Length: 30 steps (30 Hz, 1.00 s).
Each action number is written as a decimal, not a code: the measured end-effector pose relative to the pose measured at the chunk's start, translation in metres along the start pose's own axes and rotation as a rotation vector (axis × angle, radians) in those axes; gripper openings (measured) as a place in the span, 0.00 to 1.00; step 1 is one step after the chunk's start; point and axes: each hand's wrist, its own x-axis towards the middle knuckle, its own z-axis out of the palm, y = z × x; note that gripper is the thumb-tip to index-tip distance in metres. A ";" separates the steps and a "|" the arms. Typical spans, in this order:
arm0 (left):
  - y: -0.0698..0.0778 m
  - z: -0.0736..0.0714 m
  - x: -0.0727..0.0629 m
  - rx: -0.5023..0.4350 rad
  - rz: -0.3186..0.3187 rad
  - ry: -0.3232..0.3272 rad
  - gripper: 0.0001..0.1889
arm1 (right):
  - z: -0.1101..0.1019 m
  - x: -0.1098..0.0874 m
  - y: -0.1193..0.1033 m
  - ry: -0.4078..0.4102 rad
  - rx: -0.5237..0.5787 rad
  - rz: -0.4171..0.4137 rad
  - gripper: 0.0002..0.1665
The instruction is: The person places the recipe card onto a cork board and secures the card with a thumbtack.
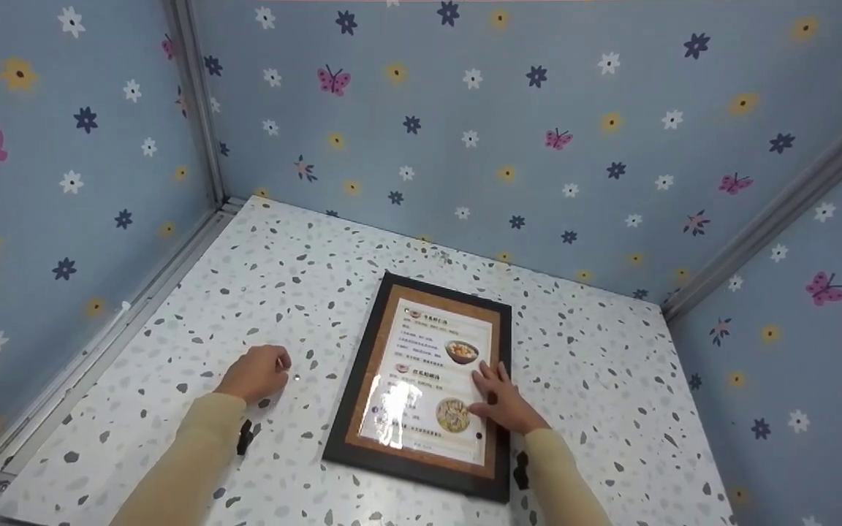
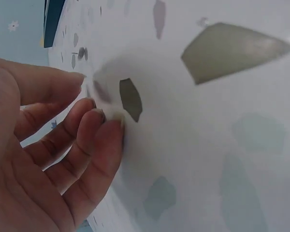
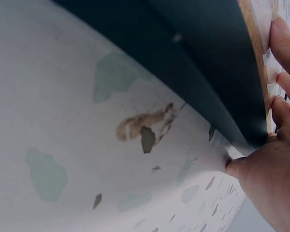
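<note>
A dark picture frame (image 1: 362,365) with a brown inner mat lies face up on the speckled tabletop. Inside it is a printed sheet (image 1: 421,329) with text and two pictures of food bowls, and glare covers part of its lower left. My right hand (image 1: 505,402) rests over the frame's right side, fingers spread on the sheet's front. In the right wrist view its fingertips (image 3: 280,41) touch the face while one digit reaches down beside the dark edge (image 3: 208,63). Left of the frame, my left hand (image 1: 256,372) rests with loosely bent fingers (image 2: 104,150), holding nothing visible.
A small shiny bit (image 1: 297,378) lies on the white speckled table (image 1: 289,292) beside the left hand. Blue flowered panels (image 1: 435,146) stand behind and at both sides, with grey metal posts (image 1: 198,102) at the corners.
</note>
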 end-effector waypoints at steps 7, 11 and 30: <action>0.005 0.007 0.004 0.022 0.060 -0.020 0.04 | 0.001 0.000 0.003 0.003 0.009 -0.035 0.45; 0.009 0.008 0.003 0.003 0.054 -0.044 0.04 | 0.000 0.000 0.004 0.006 0.030 -0.087 0.45; 0.017 0.013 0.008 -0.351 0.058 -0.025 0.04 | 0.001 0.001 0.002 0.006 0.019 -0.020 0.45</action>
